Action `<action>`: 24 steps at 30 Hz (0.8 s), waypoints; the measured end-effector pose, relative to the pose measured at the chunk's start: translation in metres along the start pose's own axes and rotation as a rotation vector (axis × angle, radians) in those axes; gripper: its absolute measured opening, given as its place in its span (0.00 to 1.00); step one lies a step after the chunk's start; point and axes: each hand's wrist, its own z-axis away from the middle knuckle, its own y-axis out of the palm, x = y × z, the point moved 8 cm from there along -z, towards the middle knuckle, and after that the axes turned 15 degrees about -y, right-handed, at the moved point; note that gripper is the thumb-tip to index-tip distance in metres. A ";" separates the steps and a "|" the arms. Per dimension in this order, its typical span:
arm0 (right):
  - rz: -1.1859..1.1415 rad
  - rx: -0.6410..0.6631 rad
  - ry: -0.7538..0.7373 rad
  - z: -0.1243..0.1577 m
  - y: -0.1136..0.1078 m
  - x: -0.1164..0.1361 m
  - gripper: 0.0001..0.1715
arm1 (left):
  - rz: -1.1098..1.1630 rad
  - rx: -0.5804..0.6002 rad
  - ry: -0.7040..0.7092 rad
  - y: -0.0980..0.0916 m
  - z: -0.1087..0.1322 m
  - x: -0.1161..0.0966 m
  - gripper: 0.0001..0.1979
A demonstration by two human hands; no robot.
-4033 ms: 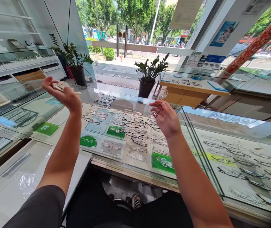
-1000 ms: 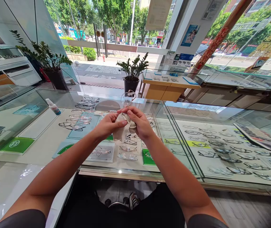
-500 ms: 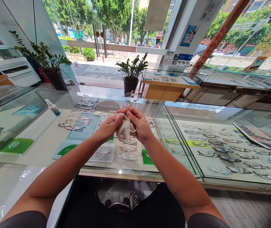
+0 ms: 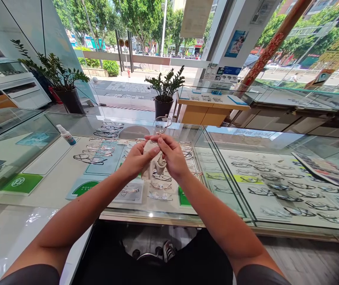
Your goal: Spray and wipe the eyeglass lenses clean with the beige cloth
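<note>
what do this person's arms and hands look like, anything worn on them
Dark short sleeves end above the elbows. The left hand and right hand wear no gloves, and no watch or bracelet shows at either wrist.

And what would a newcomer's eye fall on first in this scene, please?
Most likely the left hand and right hand at the centre, holding a pale cloth and a pair of glasses. Around and below them, spectacle frames lie in rows under the glass counter. Then perhaps a potted plant beyond it, before the bright window.
</note>
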 end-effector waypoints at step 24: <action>0.046 -0.116 0.002 0.003 -0.009 0.002 0.11 | -0.001 0.086 -0.051 0.003 -0.002 -0.001 0.25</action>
